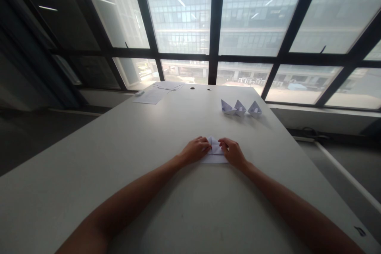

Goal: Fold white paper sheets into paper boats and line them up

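Observation:
A partly folded sheet of white paper (216,158) lies flat on the table, with a pointed top and a straight strip along its near edge. My left hand (196,150) rests on its left side, fingers curled and pressed against the folded flap. On the right side, my right hand (233,152) has its fingers bent together at the paper's slanted edge. Parts of the sheet are hidden beneath both hands. Beyond them, to the right, stand three folded paper boats (228,108), two of them touching or overlapping.
The long white table (143,139) runs toward a wall of dark-framed windows (214,20). Loose white sheets (149,96) lie at its far left, near a small white object (139,93). A round hole (192,88) is near the far edge.

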A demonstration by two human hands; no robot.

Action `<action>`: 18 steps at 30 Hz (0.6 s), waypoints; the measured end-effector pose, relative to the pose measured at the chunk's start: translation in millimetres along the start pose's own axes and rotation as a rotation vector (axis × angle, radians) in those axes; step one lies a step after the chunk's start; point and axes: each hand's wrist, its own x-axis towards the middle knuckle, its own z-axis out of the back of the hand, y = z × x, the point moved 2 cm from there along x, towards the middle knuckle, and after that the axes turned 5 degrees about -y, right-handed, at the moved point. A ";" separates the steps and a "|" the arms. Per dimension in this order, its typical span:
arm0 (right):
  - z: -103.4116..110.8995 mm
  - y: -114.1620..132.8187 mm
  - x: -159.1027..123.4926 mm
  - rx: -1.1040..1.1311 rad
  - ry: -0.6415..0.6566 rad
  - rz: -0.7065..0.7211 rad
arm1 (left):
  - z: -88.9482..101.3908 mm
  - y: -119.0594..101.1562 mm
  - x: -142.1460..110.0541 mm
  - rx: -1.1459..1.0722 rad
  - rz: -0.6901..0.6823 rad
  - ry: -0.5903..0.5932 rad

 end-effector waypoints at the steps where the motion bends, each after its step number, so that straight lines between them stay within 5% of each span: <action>1: 1.6 -4.4 1.1 0.035 -0.058 -0.056 | 0.5 -1.2 -0.3 0.012 0.004 -0.011; 5: 9.5 -17.0 5.0 0.119 -0.171 -0.192 | 1.3 -5.7 -1.3 0.049 0.031 -0.028; 12: 8.0 -8.1 2.8 -0.030 0.097 0.028 | 1.7 -6.3 -1.8 0.049 0.014 -0.020; 18: 19.4 -20.3 9.2 0.132 -0.248 -0.152 | 0.8 -5.7 -4.1 0.067 -0.019 0.034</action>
